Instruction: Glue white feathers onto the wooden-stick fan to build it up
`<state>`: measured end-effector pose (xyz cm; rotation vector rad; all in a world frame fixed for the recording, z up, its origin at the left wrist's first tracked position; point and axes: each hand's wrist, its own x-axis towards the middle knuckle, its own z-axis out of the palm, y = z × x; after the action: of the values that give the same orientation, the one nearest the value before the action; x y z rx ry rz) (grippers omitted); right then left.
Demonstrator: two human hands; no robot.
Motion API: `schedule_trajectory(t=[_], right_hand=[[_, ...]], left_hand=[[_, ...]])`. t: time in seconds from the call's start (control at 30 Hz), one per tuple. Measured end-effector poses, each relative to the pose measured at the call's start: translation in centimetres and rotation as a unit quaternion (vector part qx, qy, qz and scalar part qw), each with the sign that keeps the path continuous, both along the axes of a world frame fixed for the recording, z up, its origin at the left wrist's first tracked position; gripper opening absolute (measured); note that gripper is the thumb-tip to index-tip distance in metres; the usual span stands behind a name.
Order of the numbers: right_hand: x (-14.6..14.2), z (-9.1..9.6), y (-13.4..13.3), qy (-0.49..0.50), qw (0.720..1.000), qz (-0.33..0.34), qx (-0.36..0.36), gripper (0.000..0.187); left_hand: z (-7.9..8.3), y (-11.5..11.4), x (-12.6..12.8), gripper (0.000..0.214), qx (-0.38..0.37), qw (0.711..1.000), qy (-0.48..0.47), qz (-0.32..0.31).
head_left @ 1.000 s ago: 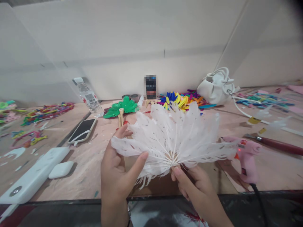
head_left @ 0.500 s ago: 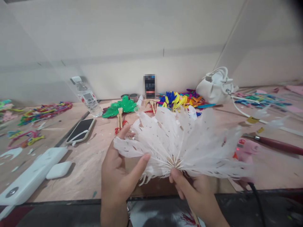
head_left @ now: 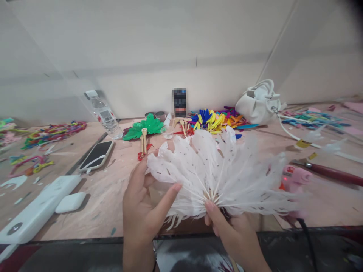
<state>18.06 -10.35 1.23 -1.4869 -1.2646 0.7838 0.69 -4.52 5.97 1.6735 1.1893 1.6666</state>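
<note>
A fan of white feathers [head_left: 195,170], spread wide and dotted with small dark specks, is held up over the front of the table. At its base, where the pale quills meet, my right hand [head_left: 231,223] pinches it with the thumb in front. A thin stick hangs below that hand, with dark red threads beside it. On the fan's left side my left hand [head_left: 150,204] has its thumb across the front feathers and its fingers behind, partly hidden. To the right, partly behind feather tips, stands a pink glue gun [head_left: 296,175].
Behind the fan lie a green leaf-shaped piece [head_left: 147,126] and coloured feathers [head_left: 212,121]. A water bottle [head_left: 104,117], phone [head_left: 96,155] and white power bank [head_left: 39,209] are at left. At right are a white handbag [head_left: 255,102] and a red-handled tool [head_left: 334,172].
The fan's left edge has shifted a little to the right and the feathers are tilted slightly differently. My left hand moved slightly right; my right hand still pinches the base.
</note>
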Motion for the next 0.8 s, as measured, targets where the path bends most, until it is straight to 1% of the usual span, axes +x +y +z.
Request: schedule_trajectory(t=[0.13,0.27,0.4,0.53,0.6,0.7,0.8], right_hand=[[0.04,-0.35,-0.01,0.016,1.0,0.008,0.006,0.058],[0.18,-0.56,-0.11,-0.017,1.0,-0.012,0.019,0.058],[0.19,-0.57,-0.32,-0.06,0.998,-0.031,0.004,0.06],[0.04,-0.57,-0.56,-0.052,0.996,-0.061,-0.036,0.06],[0.04,-0.62,-0.65,-0.047,0.995,-0.073,-0.053,0.06],[0.2,-0.8,-0.7,-0.046,0.994,-0.079,-0.054,0.06],[0.45,-1.02,-0.65,-0.051,0.995,-0.08,-0.042,0.061]], left_hand=[[0.06,0.01,-0.05,0.07,0.027,0.999,-0.008,0.037],[0.24,0.0,-0.06,0.066,0.031,0.998,-0.002,0.052],[0.41,-0.03,0.04,0.06,0.04,0.997,-0.005,0.058],[0.42,-0.09,-0.09,0.06,0.043,0.998,-0.02,0.045],[0.48,-0.1,-0.19,0.059,0.044,0.998,-0.013,0.052],[0.7,-0.14,-0.15,0.055,0.043,0.996,-0.004,0.075],[0.9,-0.22,0.11,0.047,0.028,0.995,-0.041,0.088]])
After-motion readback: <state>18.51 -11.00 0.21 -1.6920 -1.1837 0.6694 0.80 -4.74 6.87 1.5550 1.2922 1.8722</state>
